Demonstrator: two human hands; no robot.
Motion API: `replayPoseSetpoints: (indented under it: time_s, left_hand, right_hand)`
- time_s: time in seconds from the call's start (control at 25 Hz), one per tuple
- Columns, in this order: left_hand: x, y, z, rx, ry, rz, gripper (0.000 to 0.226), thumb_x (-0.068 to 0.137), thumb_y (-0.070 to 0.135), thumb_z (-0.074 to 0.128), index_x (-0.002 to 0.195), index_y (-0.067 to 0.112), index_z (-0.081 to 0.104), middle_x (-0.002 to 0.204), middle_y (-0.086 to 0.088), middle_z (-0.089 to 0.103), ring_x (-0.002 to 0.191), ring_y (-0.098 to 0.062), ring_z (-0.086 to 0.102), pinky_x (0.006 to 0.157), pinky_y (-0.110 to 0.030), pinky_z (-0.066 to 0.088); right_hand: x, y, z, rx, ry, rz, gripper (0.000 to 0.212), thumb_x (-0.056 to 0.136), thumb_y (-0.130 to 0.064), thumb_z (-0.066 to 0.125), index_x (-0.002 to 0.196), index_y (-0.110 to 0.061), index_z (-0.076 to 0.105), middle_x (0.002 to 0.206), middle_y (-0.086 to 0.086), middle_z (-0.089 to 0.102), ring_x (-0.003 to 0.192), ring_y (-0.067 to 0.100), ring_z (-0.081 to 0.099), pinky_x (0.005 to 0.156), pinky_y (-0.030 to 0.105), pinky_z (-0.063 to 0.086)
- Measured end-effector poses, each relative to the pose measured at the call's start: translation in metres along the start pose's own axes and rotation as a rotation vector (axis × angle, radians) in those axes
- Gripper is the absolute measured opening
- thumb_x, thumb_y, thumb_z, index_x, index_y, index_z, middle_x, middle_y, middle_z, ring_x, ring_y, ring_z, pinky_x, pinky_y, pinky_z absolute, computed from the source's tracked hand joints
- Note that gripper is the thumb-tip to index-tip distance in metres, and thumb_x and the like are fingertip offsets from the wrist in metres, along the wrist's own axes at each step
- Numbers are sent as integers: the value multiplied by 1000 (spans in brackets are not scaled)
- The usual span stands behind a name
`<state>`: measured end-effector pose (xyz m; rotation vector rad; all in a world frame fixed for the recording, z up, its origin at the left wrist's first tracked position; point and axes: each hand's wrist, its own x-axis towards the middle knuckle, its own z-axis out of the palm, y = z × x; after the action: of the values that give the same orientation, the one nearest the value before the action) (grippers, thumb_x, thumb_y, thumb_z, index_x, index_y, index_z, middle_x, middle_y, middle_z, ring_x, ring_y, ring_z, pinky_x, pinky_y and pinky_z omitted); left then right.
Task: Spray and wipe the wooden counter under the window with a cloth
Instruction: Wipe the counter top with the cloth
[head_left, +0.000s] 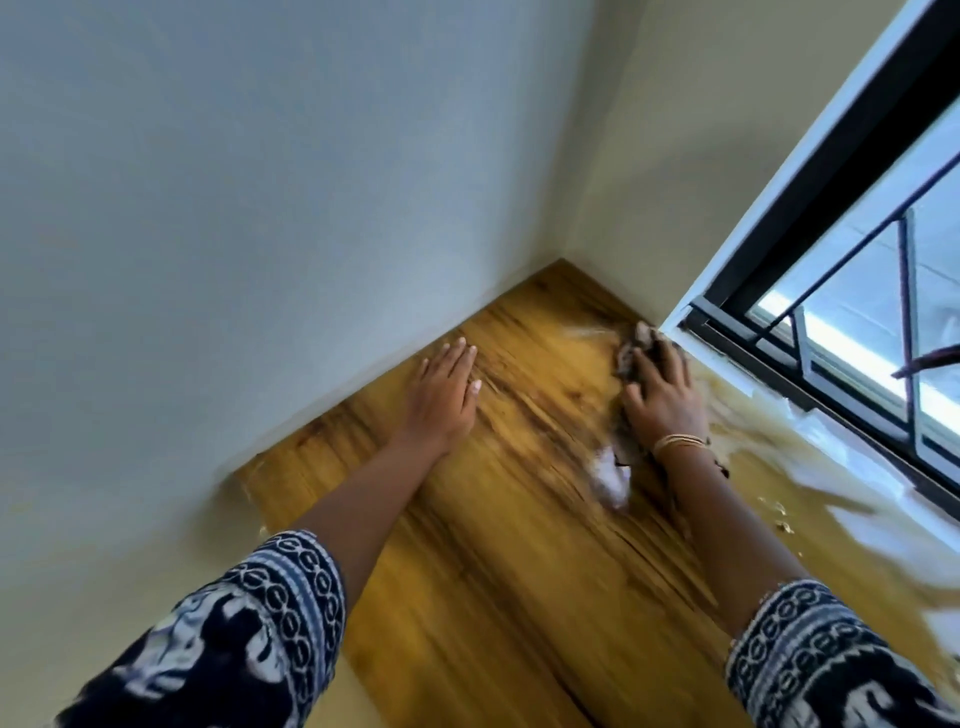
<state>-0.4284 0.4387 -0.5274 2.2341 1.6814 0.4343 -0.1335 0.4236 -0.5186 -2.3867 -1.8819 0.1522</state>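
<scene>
Wiping is the step we judge to be in hand: the wooden counter (498, 545) runs from us to the far corner, with the window (852, 322) along its right edge. Our right hand (662, 395) presses flat, fingers spread, on the cloth (631, 358), which lies on the counter just beside the window frame near the corner. Our left hand (444, 395) rests open and flat on the wood near the left wall, holding nothing. Next, we think, the cloth should be drawn back toward us along the grain. We see no spray bottle, and no writing or labels anywhere.
</scene>
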Motion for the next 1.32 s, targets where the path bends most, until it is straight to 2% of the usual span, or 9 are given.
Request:
replayPoseSetpoints:
  time_s: [0.2,0.28,0.44,0.64,0.76,0.84,1.0,1.12,1.32]
  left_hand:
    - [9,-6,19,137,22,-48,56,101,34,27,153,17,17,161,-1,13,149,-16,8,121,-40,6]
    - [12,-8,21,141,31,-44,56,100,33,28,153,17,18,161,0,15,149,-16,10,121,-40,7]
    - [13,-10,22,175,60,-43,56,98,30,32,152,17,23,160,0,19,148,-15,14,120,-39,11]
    - [12,-12,24,151,66,-37,56,99,34,24,153,20,18,161,2,14,149,-13,9,121,-38,8]
    - [12,-11,23,160,58,-45,56,99,32,26,153,20,17,161,2,13,149,-13,8,121,-37,7]
    - [12,-11,22,170,56,-44,56,100,32,27,153,20,17,161,3,13,149,-12,7,121,-37,7]
    - [11,-10,20,188,62,-43,56,99,31,28,153,18,19,161,2,15,149,-13,9,121,-36,8]
    - [11,-9,20,174,67,-34,57,98,34,22,153,20,18,161,3,14,149,-12,9,121,-35,7]
    - [11,-11,22,171,69,-38,56,99,33,23,153,21,18,161,4,14,149,-11,8,121,-35,6]
  right_hand:
    - [2,-28,5,76,60,482,62,94,-45,32,152,-22,28,164,11,8,148,42,6,118,55,14]
    - [8,-85,11,119,59,246,60,92,-43,34,149,-22,34,162,12,14,148,41,6,119,53,14]
    - [31,-133,24,6,-106,-613,59,93,-36,43,150,-23,37,162,8,19,150,35,12,120,48,21]
    - [95,-45,8,78,8,-107,56,97,-37,39,152,-27,34,164,5,14,142,36,28,118,42,22]
    - [89,-64,11,80,49,-26,58,97,-39,36,152,-21,32,163,9,15,143,38,24,119,45,21]
    - [73,-100,17,124,8,-210,60,95,-41,35,151,-23,33,162,8,19,147,37,18,119,48,24]
    - [59,-115,26,10,-174,-939,60,91,-39,36,150,-24,38,161,5,23,149,30,19,117,42,27]
    - [115,-90,13,37,-97,-631,54,94,-34,41,148,-32,38,162,2,22,142,31,33,108,41,39]
    - [150,-112,14,-50,37,-45,53,91,-38,40,140,-20,48,146,10,39,128,38,36,101,44,35]
